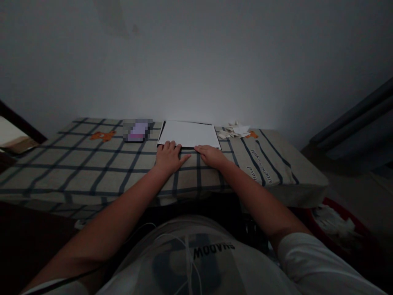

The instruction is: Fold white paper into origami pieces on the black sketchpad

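A white sheet of paper (188, 133) lies on a slightly larger flat thing with dark edges, on the cloth-covered table near the wall. What that flat thing is, I cannot tell. My left hand (169, 157) rests palm down at the sheet's near left corner, its fingertips on the near edge and the thumb spread out to the right. At the near edge, right of the middle, my right hand (211, 155) lies with its fingers stretched together and pointing left, the tips touching the paper's edge. Neither hand visibly grips anything.
A checked tablecloth (116, 164) covers the table. Left of the paper lies a phone-like thing (138, 131), blurred by pixels. Several crumpled or folded paper pieces (236, 130) lie to the right. A red bin (365, 229) with white waste stands by the table's right end.
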Demonstrator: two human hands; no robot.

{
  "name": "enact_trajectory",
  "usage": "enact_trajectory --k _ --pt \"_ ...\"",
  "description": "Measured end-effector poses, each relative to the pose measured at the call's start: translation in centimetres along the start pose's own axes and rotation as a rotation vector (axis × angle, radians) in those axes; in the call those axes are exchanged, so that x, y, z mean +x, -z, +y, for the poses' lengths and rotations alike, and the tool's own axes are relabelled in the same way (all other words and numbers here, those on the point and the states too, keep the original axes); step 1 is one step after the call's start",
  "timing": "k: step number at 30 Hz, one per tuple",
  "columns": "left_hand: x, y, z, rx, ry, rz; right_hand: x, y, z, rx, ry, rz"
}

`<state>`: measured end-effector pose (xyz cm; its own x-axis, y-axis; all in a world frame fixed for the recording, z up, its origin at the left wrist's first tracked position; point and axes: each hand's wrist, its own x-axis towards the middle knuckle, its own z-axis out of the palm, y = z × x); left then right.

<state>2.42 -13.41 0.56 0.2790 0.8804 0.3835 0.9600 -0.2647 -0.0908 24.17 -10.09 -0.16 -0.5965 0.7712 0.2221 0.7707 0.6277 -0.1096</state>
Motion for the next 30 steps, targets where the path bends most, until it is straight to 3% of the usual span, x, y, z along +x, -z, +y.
enact_trajectory --k 12,30 --pt "-0.6 0.7 0.0 0.044 0.106 -0.059 0.1 -0.5 0.5 0.012 0.022 0.020" --pt "-0.7 -0.1 -0.4 0.014 0.180 -0.019 0.0 -0.8 0.7 0.022 0.050 0.053"
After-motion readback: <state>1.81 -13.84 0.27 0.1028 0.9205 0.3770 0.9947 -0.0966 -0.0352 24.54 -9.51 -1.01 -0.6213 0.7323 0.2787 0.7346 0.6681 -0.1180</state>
